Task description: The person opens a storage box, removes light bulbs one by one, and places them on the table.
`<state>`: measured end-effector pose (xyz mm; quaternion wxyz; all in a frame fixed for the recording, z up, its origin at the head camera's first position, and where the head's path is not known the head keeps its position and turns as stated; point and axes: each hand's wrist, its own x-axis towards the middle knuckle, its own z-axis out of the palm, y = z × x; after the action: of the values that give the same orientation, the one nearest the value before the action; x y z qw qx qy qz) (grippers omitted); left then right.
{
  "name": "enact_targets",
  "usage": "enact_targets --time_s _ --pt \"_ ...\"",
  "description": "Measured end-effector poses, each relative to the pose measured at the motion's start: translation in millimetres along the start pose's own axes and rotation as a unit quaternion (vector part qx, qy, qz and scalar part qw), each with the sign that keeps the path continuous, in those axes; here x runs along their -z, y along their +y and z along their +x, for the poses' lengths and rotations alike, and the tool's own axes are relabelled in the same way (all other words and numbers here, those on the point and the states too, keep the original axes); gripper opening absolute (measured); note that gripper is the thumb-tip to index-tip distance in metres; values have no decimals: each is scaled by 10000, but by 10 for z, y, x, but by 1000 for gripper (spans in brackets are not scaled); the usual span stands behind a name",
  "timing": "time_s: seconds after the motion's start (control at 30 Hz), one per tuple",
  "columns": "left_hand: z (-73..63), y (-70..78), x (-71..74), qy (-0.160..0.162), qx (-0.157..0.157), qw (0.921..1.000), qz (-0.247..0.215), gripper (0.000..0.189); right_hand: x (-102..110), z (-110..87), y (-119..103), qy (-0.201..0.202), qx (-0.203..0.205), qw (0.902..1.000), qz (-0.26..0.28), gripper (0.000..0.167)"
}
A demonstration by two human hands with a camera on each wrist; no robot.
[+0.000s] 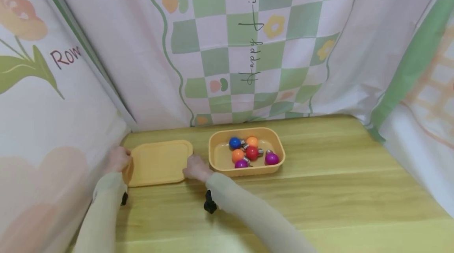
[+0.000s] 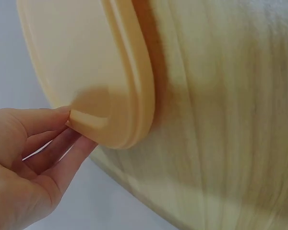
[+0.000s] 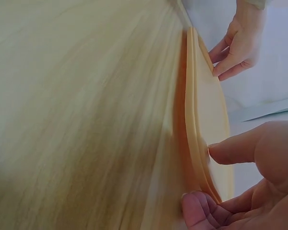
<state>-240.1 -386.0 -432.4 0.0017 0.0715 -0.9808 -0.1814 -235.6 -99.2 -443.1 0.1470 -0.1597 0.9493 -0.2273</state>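
Note:
A yellow-orange plastic lid [image 1: 159,163] with rounded corners and a raised rim is at the left part of the table. At its left end, my left hand [image 1: 118,160] pinches the edge between thumb and fingertips, plainly seen in the left wrist view. My right hand [image 1: 198,168] holds the opposite end, its thumb on the upper face and its fingers curled at the edge in the right wrist view. Just right of that hand stands a matching box [image 1: 220,161], holding several small coloured bulbs, among them a blue bulb [image 1: 234,142] and a red bulb [image 1: 252,153].
Wood-grain table [image 1: 330,190] extends to the right and front. A printed curtain [image 1: 227,60] hangs along the back edge, with more cloth [image 1: 46,127] close beside my left arm. Black straps [image 1: 210,202] show at the wrists.

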Motion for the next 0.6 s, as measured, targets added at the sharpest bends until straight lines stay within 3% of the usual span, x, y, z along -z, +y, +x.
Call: enact_targets --time_s 0.27,0.6 --pt "42 17 -23 -229 442 9988 -20 28 -47 3 4 -35 -81 9997 -234 33" --pt "45 3 -69 68 250 9996 65 33 -37 11 2 -13 107 9973 -721 30"
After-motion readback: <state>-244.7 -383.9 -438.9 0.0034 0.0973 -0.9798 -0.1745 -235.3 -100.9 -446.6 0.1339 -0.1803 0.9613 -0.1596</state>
